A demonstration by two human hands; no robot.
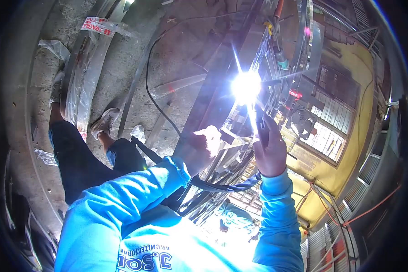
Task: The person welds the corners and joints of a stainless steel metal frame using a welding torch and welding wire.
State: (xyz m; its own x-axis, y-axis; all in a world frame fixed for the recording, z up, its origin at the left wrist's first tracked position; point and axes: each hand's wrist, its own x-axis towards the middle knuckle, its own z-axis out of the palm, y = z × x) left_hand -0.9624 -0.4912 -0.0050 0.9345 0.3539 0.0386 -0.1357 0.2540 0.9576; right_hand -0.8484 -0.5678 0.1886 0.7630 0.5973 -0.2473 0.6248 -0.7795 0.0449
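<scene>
At upper left, plastic-wrapped bars lie on the floor, their red-and-white tape reading "FRAGILE". A shoe rests just beside them. At lower centre-left, the blue shirt carries dark, upside-down lettering: "ARCHITECTURAL" and, partly hidden, "J.SOL". The left hand is near the metal pieces at centre; glare washes out its fingers, so I cannot tell its grip. Right of centre, the right hand has its grip closed around a dark tool, just below a blinding white light. Farther right are a fan and a yellow wall.
</scene>
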